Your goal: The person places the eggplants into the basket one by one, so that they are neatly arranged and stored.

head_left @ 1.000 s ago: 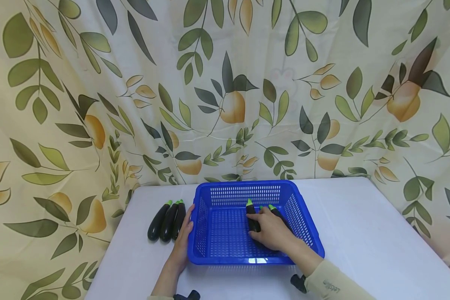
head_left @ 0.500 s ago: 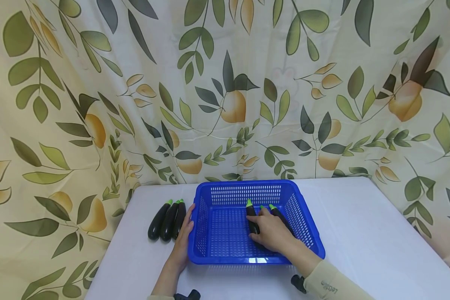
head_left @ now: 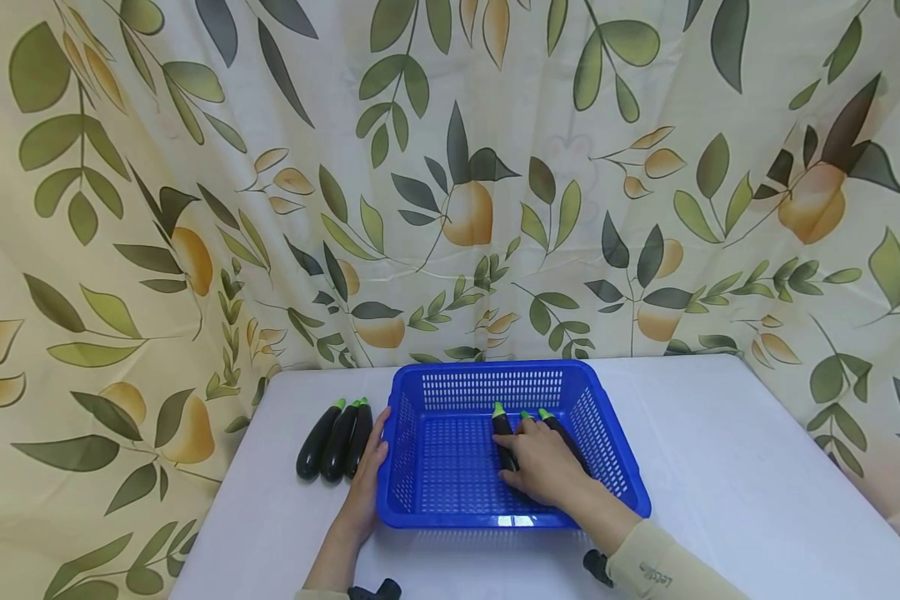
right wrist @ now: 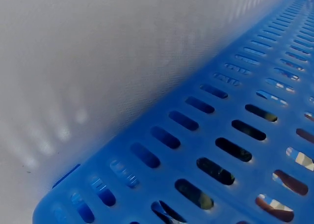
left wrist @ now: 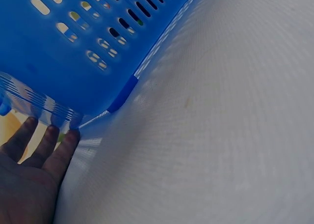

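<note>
A blue plastic basket (head_left: 487, 522) with slotted walls stands on the white table. My right hand (head_left: 547, 467) reaches into it and grips a dark eggplant (head_left: 502, 427), thumb and fingers around its side; the green stem end points away from me. Under and beside that hand lie two more eggplants, one mostly hidden and one (head_left: 566, 437) to the right. My left hand (head_left: 360, 490) rests against the basket's left wall with fingers extended; the left wrist view shows its fingertips (left wrist: 72, 135) at the corner. Only slotted wall (right wrist: 196, 121) and cloth show in the right wrist view.
Three eggplants (head_left: 337, 442) lie side by side on the table, just left of my left hand. A leaf-and-fruit patterned curtain (head_left: 465, 283) hangs behind the table and along its left side. White cloth (head_left: 720, 467) covers the tabletop.
The gripped eggplant has shifted very slightly toward me with my right hand. My left hand and the basket look the same.
</note>
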### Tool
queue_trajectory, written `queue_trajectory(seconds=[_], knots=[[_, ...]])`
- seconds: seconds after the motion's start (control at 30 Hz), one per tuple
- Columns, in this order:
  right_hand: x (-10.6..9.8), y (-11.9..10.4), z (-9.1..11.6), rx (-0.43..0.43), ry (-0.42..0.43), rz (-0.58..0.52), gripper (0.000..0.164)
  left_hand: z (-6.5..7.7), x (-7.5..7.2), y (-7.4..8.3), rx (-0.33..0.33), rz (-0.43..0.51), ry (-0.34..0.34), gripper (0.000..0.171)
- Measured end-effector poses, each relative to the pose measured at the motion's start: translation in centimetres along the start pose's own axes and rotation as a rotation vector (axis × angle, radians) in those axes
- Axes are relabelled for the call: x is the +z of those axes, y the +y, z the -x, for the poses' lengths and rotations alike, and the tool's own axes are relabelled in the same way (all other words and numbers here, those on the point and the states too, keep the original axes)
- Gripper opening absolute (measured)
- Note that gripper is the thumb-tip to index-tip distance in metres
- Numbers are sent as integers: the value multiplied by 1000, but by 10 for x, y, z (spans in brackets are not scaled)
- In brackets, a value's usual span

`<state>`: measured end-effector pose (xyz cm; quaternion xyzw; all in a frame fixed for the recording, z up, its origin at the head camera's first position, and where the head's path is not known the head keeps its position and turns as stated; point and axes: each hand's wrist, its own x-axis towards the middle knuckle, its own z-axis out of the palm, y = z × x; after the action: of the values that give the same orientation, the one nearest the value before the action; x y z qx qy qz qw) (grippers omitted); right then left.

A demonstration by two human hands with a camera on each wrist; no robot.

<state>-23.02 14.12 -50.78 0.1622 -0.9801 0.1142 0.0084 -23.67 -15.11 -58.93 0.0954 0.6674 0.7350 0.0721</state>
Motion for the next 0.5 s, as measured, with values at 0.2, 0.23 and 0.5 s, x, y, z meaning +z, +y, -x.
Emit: queue_trajectory(seconds=[0.2, 0.23, 0.5], knots=[[-1, -1, 2, 6, 16, 93, 49, 0, 0, 0, -1, -7, 3, 52], [-1, -1, 2, 5, 18, 101, 49, 0, 0, 0, -1, -8, 4, 51], [2, 2, 2, 15, 6, 128, 47, 0, 0, 0, -1, -11, 1, 52]])
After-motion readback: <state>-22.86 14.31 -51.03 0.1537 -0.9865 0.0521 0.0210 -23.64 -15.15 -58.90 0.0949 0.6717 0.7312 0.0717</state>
